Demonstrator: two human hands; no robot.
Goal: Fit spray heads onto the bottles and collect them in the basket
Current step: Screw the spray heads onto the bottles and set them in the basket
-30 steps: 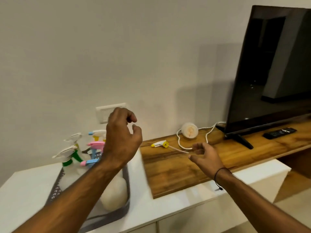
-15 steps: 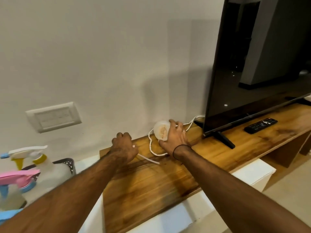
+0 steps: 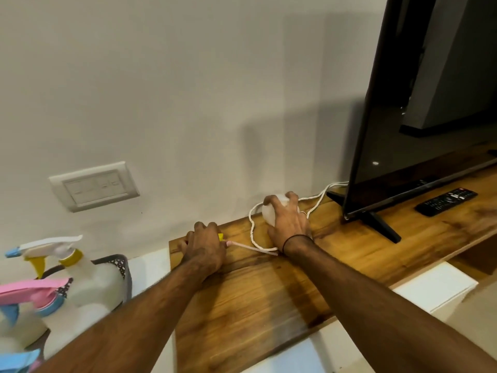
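My left hand (image 3: 205, 247) is closed over a loose spray head (image 3: 221, 237) on the wooden shelf; only its yellow collar and thin dip tube (image 3: 252, 248) show past my fingers. My right hand (image 3: 289, 218) grips a white round bottle (image 3: 269, 214) lying near the wall. At the lower left a grey basket (image 3: 124, 267) holds several white bottles with fitted spray heads, one white and yellow (image 3: 53, 244), one pink and blue (image 3: 35, 290).
A white cord (image 3: 252, 227) loops on the wooden shelf (image 3: 269, 313) around the bottle and runs behind the television (image 3: 430, 103). A black remote (image 3: 446, 201) lies by the TV stand. A wall socket plate (image 3: 94, 185) sits above the white cabinet.
My left hand left the basket and came down over the spray head. My right hand moved from the dip tube to the white bottle and closed on it. The view shifted closer and rightward.
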